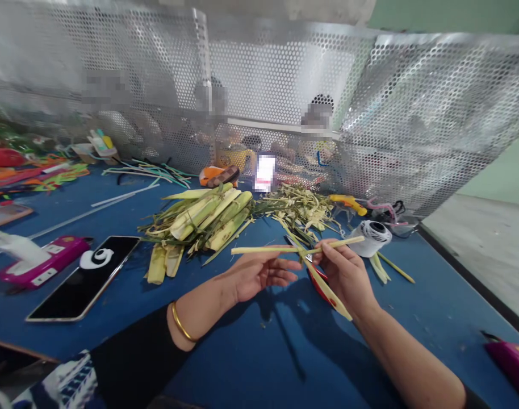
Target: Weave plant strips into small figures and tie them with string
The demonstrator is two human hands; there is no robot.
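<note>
My right hand (344, 276) pinches a long pale-green leaf strip (263, 250), which reaches left above my other hand. A second strip (334, 301), wider at its lower end, crosses it diagonally near my right fingertips. My left hand (266, 276) is palm up beside the crossing, with its fingers loosely curled and apart; its contact with the strips is unclear. Red-handled scissors (321, 284) lie partly hidden beneath the strips. Behind the hands are a pile of husk pieces (208, 216) and a heap of thin shreds (306, 210).
A white thread spool (370, 238) and yellow glue gun (348, 203) are right of the shreds. A dark phone (83, 281) and magenta power strip (44, 264) lie left on the blue table (242, 352). Perforated metal mesh (276, 68) stands behind, with people beyond.
</note>
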